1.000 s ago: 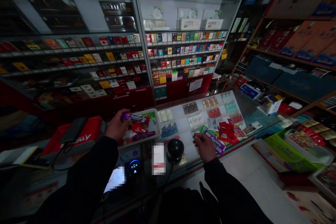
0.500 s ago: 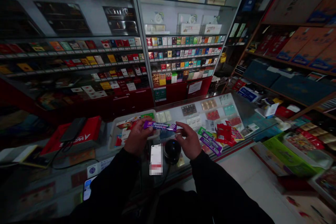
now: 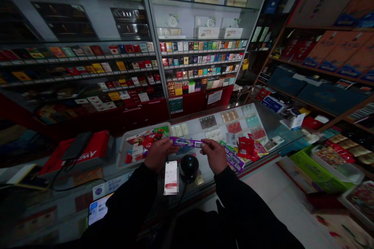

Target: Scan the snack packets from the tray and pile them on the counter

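Observation:
A slim purple candy stick pack [image 3: 186,142], with "YouMiao" printed on it, is stretched level between my two hands above the glass counter. My left hand [image 3: 158,155] pinches its left end. The fingers of my right hand [image 3: 215,156] grip the opposite end. Below the pack are a white phone [image 3: 171,177] with a lit screen and a round black device [image 3: 189,166] on a cable. Beside my right hand, more purple packs [image 3: 233,160] and red packets [image 3: 247,147] lie in a loose pile. A pale tray [image 3: 120,155] with colourful packets stands behind my left hand.
A red box [image 3: 93,148] with a dark device on top sits on the left, its cable running along the counter. Another phone [image 3: 97,211] lies near my left sleeve. Shelves of small boxes [image 3: 204,46] rise behind the counter. Green cartons [image 3: 306,169] stand at right.
My right hand has closed onto the right end of the candy pack, where its fingers were just off it before. The pack has turned slightly and the whole view has shifted a little.

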### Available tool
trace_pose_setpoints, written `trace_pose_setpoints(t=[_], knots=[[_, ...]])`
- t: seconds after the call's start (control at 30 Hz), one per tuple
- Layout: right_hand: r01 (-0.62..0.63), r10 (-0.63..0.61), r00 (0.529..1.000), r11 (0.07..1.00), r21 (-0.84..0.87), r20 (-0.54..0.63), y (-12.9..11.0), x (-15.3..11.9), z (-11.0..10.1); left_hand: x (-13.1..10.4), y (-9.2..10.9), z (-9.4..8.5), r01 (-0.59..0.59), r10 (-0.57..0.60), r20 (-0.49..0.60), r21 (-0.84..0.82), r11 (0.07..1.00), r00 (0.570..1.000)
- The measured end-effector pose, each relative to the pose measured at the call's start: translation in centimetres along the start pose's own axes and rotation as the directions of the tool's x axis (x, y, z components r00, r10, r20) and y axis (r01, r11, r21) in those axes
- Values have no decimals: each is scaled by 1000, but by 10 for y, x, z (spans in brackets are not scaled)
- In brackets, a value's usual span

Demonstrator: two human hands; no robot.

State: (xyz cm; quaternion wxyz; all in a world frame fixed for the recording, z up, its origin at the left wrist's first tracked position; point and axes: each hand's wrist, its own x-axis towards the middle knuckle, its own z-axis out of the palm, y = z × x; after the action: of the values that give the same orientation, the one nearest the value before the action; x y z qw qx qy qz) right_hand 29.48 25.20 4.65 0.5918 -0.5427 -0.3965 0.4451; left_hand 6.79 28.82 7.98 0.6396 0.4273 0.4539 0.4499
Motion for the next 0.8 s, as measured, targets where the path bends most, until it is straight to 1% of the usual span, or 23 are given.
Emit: trace_pose_setpoints(t=[0.1,0.17,0.27,0.33,0.4,0.47,0.53,0.63,0.8], knots=[[-47,47,999,997,66,1,5,2,-4,2,-5,-2,10,-10,-25,7,1000,1000],[-63,63,998,995,77,2,9,3,-5,4,-8,-3,13,-13,-35,-1,1000,999],[-71,71,997,997,39,0,18,6,-6,10,-13,-5,26,-27,-65,-18,1000,998],[-52,52,999,999,-8,-15,23,11,-8,15,-15,-6,19,-20,-109,-16,1000,994],[-23,21,999,998,-52,-29,29,16,-9,21,-16,-8,2,-1,-153,9,1000,988],[-27,25,999,998,-57,-38,34,21,-9,29,-18,-11,-10,21,-194,61,998,981],[-78,77,995,997,-10,-55,39,27,-8,36,-21,-14,7,17,-215,109,994,976],[-185,189,979,981,62,-72,51,35,-7,47,-29,-19,32,3,-220,157,987,975],[-303,310,944,950,74,-114,79,49,-6,63,-48,-26,48,-4,-208,208,977,978]])
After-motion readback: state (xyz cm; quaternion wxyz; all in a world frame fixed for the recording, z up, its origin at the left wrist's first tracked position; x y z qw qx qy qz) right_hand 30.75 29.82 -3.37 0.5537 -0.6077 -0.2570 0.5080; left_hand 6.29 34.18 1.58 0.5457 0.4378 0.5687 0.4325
